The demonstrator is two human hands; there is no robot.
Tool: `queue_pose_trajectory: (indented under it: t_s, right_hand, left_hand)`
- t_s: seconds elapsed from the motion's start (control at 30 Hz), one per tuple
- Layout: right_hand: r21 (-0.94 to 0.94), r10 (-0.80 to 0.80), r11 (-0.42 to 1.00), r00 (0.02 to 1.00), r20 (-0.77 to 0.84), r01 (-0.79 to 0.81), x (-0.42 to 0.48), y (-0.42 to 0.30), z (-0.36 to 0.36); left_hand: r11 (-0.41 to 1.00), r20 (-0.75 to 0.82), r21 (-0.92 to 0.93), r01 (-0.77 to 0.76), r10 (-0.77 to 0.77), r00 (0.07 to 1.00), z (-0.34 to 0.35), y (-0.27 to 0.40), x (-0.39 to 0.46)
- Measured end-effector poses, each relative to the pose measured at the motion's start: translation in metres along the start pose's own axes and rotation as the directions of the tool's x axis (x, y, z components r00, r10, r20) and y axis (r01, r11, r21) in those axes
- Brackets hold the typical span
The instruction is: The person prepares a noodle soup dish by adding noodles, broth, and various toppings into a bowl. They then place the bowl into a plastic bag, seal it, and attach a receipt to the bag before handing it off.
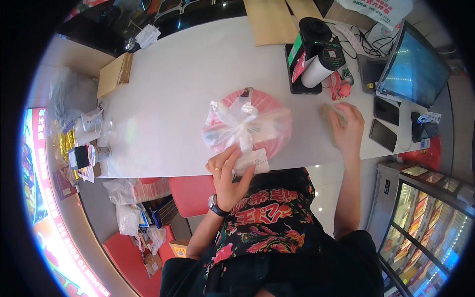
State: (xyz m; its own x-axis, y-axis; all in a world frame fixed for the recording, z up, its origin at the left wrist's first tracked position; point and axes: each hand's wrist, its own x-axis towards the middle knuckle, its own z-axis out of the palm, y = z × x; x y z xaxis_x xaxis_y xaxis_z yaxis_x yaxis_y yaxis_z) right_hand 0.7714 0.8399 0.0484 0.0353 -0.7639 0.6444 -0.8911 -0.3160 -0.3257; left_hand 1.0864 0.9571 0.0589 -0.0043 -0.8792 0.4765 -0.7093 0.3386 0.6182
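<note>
On the white counter point(167, 111) in front of me stands a round red container in a knotted, translucent plastic bag point(272, 126). My left hand point(226, 174), with a watch at the wrist, is at the bag's near side and has a printed paper slip point(252, 162) between its fingers. The slip lies against the bag's near edge. My right hand point(347, 124) is over the counter to the right of the bag, fingers curved and apart. A small brownish object point(331, 115) lies beside its thumb; I cannot tell what it is or whether the fingers touch it.
A black stand with a white cylinder point(315, 76) is at the back right, near a monitor point(415, 70). Two phones point(384, 135) lie right of my right hand. Folded brown paper bags point(113, 76) and a cup point(100, 153) are at the left. A red chair point(191, 195) stands below the counter edge.
</note>
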Motion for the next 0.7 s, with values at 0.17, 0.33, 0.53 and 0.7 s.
queue_pose_trajectory:
  t_s: [0.17, 0.33, 0.53, 0.7]
  right_hand:
    - [0.401, 0.482, 0.791, 0.874, 0.059, -0.463, 0.052, -0.074, 0.024]
    - [0.307, 0.438, 0.854, 0.899, 0.012, -0.42, 0.073, -0.081, 0.062]
    - [0.444, 0.345, 0.849, 0.937, -0.053, -0.287, 0.073, -0.093, 0.093]
    - [0.914, 0.417, 0.106, 0.852, 0.316, -0.392, 0.073, -0.139, 0.011]
  left_hand:
    - [1.0, -0.092, 0.013, 0.005, -0.004, 0.996, -0.009, 0.004, -0.01]
    - [0.998, -0.126, -0.042, 0.055, -0.06, 0.99, -0.017, 0.004, -0.022]
    - [0.98, -0.131, -0.162, 0.111, -0.133, 0.982, -0.019, 0.006, -0.028]
    - [0.825, 0.041, -0.543, 0.158, -0.162, 0.986, -0.03, 0.038, -0.002]
